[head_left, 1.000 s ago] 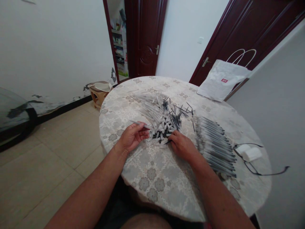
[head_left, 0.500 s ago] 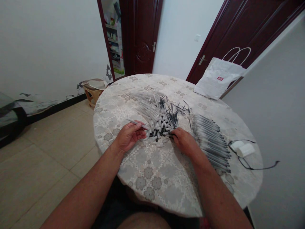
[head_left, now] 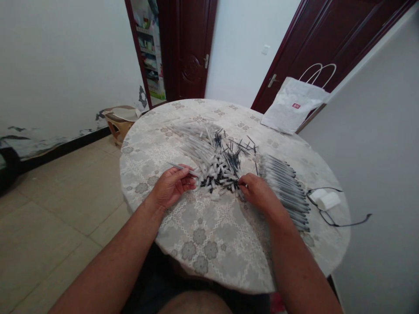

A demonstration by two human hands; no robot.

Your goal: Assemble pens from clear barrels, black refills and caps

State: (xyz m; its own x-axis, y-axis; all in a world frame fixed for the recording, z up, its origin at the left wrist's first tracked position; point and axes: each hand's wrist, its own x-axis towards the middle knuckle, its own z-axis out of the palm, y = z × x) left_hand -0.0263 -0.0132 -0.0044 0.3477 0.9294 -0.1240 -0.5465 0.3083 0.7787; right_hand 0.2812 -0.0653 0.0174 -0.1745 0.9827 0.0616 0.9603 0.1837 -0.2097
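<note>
My left hand is closed on a pen with a dark refill inside, held slanting between thumb and fingers. At the right edge of a heap of small black and clear pen parts, my right hand is closed with its fingertips pinched together. What sits in that pinch is too small to make out. Behind the heap lie clear pen barrels and loose black refills. Beside my right forearm, a row of assembled-looking pens lies side by side.
A patterned cloth covers the round table. Black-framed glasses and a white roll-shaped item lie at the right. A white paper bag stands at the back right edge. A stool stands beyond the table's left side.
The whole view has shifted slightly. My right hand has stayed at the heap's right edge with its fingertips now pinched closer. My left hand keeps its hold on the pen.
</note>
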